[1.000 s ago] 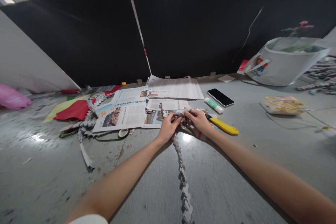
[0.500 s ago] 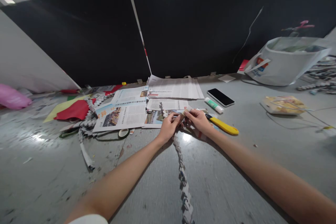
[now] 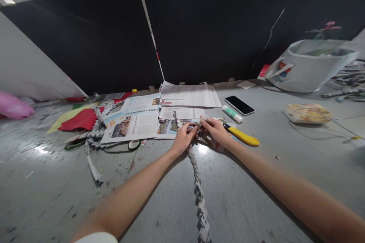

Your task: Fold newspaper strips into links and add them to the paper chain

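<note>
In the middle of the head view, my left hand (image 3: 184,136) and my right hand (image 3: 216,131) meet, both closed in a pinch. A small folded paper strip (image 3: 202,121) is between my right fingertips, and my left fingers pinch its other side. From beneath my left hand a zigzag chain of folded newspaper (image 3: 200,201) runs towards me along the grey surface. Its upper end is hidden by my fingers. Just right of my right hand lies a yellow-handled utility knife (image 3: 243,136), its front end partly covered. A glue stick (image 3: 232,114) is beyond it.
Newspaper sheets (image 3: 142,123) and a stack of cut pages (image 3: 189,95) lie before a black panel. A phone (image 3: 239,105) is at right, near a wrapped packet (image 3: 308,114) and a white bag (image 3: 310,70). Red paper (image 3: 80,120), more chains and a tape roll (image 3: 134,144) are left.
My fingers have shifted very slightly on the paper strip. The chain and everything around it stay where they were.
</note>
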A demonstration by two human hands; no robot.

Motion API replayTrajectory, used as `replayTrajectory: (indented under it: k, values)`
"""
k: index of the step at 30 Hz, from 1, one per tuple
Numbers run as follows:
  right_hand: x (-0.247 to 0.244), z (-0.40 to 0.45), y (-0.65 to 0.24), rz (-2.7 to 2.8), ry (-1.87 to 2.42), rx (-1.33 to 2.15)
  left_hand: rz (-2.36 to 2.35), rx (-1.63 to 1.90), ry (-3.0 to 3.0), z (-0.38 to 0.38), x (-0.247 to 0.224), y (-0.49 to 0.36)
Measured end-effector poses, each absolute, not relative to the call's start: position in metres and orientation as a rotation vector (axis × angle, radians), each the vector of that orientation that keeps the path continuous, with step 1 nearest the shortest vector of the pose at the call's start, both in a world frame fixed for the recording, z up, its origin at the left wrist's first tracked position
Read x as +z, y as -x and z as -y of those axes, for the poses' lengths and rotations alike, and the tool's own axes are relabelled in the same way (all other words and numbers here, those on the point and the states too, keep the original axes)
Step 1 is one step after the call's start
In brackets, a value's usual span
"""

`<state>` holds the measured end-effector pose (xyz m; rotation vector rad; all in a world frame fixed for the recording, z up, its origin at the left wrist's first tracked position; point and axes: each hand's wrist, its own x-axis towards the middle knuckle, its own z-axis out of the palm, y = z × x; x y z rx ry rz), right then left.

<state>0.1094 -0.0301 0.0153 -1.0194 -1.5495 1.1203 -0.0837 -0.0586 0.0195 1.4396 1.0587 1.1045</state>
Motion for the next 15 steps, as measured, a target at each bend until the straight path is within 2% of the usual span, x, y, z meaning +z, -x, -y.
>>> replayTrajectory:
  k: [15]
  values:
    - [0.0174, 0.0308, -0.1097, 1.502, 1.007, 1.103, -1.142, 1.011, -1.615, 0.0587, 0.0205, 0.0865]
